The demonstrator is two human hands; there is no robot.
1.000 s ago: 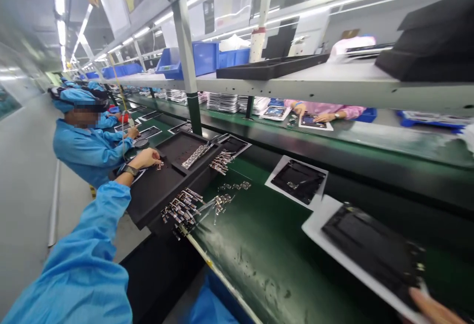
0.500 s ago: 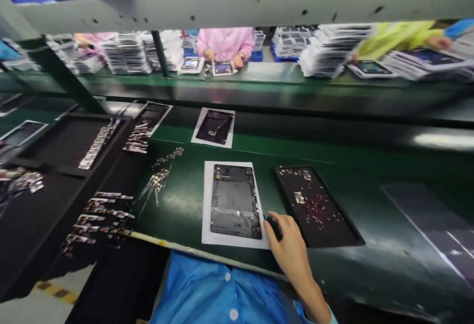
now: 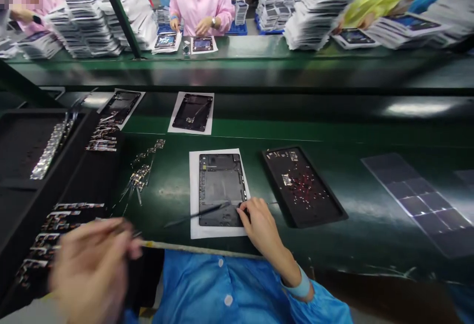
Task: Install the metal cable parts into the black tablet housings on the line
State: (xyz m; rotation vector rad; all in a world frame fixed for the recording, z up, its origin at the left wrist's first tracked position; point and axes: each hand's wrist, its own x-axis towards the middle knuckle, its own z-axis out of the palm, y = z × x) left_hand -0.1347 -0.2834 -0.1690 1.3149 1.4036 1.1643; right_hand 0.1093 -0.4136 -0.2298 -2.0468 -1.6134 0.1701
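Note:
A dark tablet back housing lies on a white sheet in front of me. My right hand is at its lower right edge, fingertips pinched together there. A thin sliver sticks out to the right of that hand, and what the fingers hold is hidden. Across the housing's lower left runs a slender dark tool, blurred, possibly tweezers. My left hand, smeared by motion, is at the lower left with thumb and fingers closed on something small and dark. Beside it lie strips of small flex-cable parts.
Right of the housing is a black tray with tiny parts. Small circuit boards lie to its left. Another housing sits farther back. Clear plastic sheets lie at the right. Across the line, a person in pink works between paper stacks.
My left hand has come into view at the lower left. My right hand has moved onto the housing's edge. The dark tool now shows over the housing. The view has tilted up and shifted.

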